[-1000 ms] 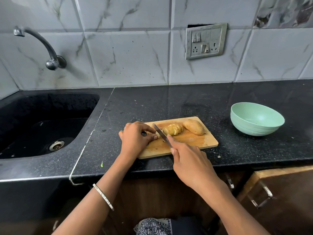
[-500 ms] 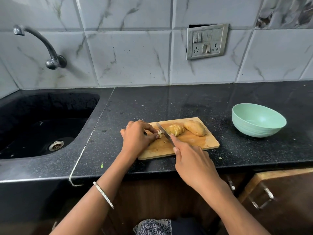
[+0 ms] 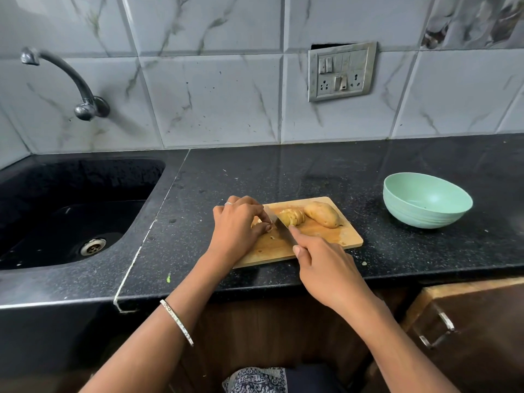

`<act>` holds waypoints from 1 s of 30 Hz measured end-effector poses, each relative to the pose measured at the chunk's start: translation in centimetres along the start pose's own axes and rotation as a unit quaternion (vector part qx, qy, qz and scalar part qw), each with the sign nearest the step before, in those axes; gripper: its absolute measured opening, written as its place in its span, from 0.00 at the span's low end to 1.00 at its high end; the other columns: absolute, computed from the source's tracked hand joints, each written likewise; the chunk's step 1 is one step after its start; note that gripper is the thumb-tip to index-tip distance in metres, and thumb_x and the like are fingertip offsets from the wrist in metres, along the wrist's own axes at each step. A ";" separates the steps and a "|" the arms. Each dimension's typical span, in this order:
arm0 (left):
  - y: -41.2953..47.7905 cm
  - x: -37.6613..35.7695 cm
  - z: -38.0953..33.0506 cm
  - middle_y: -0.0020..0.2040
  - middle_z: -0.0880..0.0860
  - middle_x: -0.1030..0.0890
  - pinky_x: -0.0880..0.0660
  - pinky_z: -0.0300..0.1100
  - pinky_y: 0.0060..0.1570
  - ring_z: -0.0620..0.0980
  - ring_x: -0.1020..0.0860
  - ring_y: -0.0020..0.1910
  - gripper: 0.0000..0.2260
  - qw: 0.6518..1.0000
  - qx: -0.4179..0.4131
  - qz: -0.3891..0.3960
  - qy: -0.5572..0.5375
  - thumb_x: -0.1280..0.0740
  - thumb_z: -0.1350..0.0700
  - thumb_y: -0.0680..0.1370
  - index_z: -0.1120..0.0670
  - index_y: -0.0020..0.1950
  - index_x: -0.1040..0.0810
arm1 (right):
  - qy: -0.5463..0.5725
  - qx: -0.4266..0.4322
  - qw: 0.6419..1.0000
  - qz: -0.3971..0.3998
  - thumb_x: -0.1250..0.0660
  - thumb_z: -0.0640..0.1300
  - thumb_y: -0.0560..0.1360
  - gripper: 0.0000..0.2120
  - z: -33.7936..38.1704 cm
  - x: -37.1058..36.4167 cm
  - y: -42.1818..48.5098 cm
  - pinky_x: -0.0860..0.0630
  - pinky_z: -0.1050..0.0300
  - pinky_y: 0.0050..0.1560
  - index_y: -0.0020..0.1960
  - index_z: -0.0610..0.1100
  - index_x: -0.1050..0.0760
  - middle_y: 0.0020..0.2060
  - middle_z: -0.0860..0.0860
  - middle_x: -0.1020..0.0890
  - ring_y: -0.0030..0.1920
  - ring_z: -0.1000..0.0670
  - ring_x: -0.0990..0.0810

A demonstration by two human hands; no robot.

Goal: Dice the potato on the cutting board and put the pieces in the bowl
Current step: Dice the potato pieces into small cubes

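A wooden cutting board (image 3: 326, 239) lies on the black counter. On it sit an uncut potato half (image 3: 323, 214) with its skin up and, to its left, a sliced half (image 3: 292, 217). My right hand (image 3: 326, 268) grips a knife (image 3: 279, 226), forefinger along the blade's back, the blade slanting across the board's left part. My left hand (image 3: 236, 225) pinches small potato pieces (image 3: 259, 222) just left of the blade; they are mostly hidden under my fingers. A mint green bowl (image 3: 425, 202) stands to the right of the board, nothing visible inside.
A black sink (image 3: 71, 211) with a drain lies to the left, a curved tap (image 3: 65, 78) above it. A switch plate (image 3: 341, 70) is on the tiled wall. Below the counter's front edge at the right is a wooden cabinet door with a metal handle (image 3: 442, 330).
My left hand has shifted from gripping the board's left edge to pinching potato pieces beside the blade. The knife has moved slightly left, away from the sliced half.
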State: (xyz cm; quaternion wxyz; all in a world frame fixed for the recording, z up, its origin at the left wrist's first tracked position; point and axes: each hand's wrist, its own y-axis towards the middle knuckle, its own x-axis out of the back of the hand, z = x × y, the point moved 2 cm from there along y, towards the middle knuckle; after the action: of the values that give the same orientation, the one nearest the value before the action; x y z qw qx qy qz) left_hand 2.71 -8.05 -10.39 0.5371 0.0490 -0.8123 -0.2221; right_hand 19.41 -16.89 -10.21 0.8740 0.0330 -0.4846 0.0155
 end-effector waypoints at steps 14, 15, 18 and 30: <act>-0.5 0.1 1.2 0.46 0.40 0.24 0.40 0.47 0.49 0.47 0.28 0.53 0.05 0.996 0.059 -0.024 -0.055 0.29 0.49 0.76 0.39 0.49 0.17 | 0.015 0.008 0.999 -0.027 0.46 0.51 0.86 0.23 -0.5 0.0 0.0 0.28 0.50 0.50 0.80 0.60 0.43 0.61 0.55 0.20 0.57 0.47 0.21; -0.5 0.2 1.2 0.46 0.40 0.23 0.40 0.47 0.49 0.47 0.28 0.53 0.04 0.997 0.059 -0.020 -0.053 0.28 0.48 0.75 0.39 0.48 0.17 | 0.016 0.008 1.000 -0.026 0.46 0.51 0.86 0.23 -0.4 -0.1 -0.1 0.27 0.49 0.52 0.80 0.60 0.43 0.62 0.55 0.20 0.59 0.47 0.22; -0.4 0.1 0.9 0.47 0.39 0.24 0.40 0.46 0.49 0.47 0.28 0.54 0.06 0.998 0.049 -0.011 -0.042 0.27 0.46 0.73 0.38 0.49 0.17 | 0.014 0.005 1.000 -0.020 0.47 0.52 0.86 0.23 -0.2 -0.4 -0.1 0.26 0.47 0.54 0.80 0.61 0.44 0.59 0.53 0.19 0.59 0.45 0.22; -0.8 -0.1 1.1 0.42 0.39 0.28 0.39 0.47 0.49 0.44 0.32 0.50 0.06 0.998 0.057 -0.022 -0.019 0.24 0.42 0.69 0.40 0.40 0.18 | 0.018 -0.002 0.999 -0.034 0.46 0.52 0.85 0.23 -0.8 -0.3 -0.1 0.29 0.52 0.45 0.80 0.61 0.43 0.53 0.53 0.18 0.51 0.46 0.19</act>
State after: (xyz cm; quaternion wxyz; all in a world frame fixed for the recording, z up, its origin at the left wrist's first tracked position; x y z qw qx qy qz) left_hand 1.64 -8.36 -11.12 0.5127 0.0932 -0.8325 -0.1880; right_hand 19.93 -16.95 -10.90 0.8827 0.0476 -0.4673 -0.0143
